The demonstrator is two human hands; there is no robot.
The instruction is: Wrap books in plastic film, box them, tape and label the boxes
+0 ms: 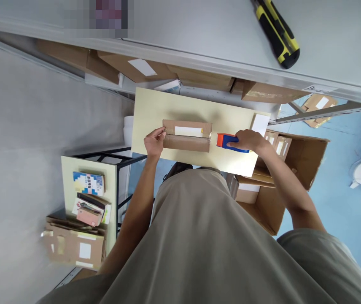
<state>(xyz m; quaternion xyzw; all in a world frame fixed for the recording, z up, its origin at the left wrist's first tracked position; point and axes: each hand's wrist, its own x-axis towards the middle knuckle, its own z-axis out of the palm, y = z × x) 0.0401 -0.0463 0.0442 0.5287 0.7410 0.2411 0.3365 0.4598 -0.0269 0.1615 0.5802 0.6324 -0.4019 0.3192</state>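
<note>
A small flat cardboard box [187, 136] with a white label lies on a pale yellow tabletop [155, 105]. My left hand [154, 141] presses on the box's left end, fingers curled over its edge. My right hand [248, 140] grips a blue and orange tape dispenser [227, 141] just right of the box, its orange end touching or nearly touching the box's right edge.
A white sheet [260, 124] lies at the table's right end. An open carton [294, 169] with packages stands right of the table. A side table [88, 185] with books and flat boxes is at left. Shelves hold cartons behind; a yellow-black tool [278, 33] lies on top.
</note>
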